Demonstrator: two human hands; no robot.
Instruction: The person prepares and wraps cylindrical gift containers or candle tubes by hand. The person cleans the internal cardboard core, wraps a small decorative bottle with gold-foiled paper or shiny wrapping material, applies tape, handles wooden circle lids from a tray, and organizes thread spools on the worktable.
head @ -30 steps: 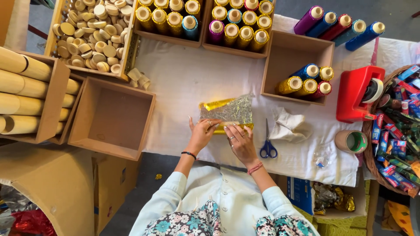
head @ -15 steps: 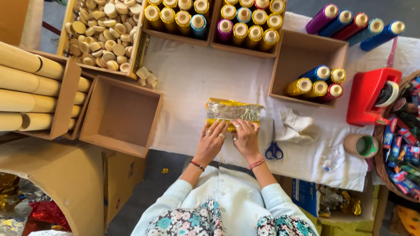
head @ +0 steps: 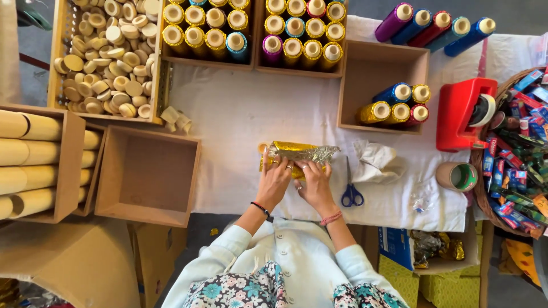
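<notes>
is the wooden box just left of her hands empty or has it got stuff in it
Empty: the open wooden box shows only its bare bottom and walls, nothing inside.

Glossy crinkled gold foil (head: 299,154), matt white cloth (head: 240,120)

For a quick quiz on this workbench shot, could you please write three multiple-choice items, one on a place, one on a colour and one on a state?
1. Where do the blue-handled scissors lie?
A. right of the person's hands
B. inside the empty wooden box
C. in the wicker basket

2. What colour is the plastic tape dispenser?
A. green
B. red
C. white

3. What are the left hand and right hand doing?
A. resting on bare cloth
B. both pressing on the gold foil-wrapped tube
C. gripping the scissors

Key: 1 A, they lie on the white cloth beside the right hand; 2 B, its body is plainly red; 3 B, fingers of both hands lie on the foil.
</notes>
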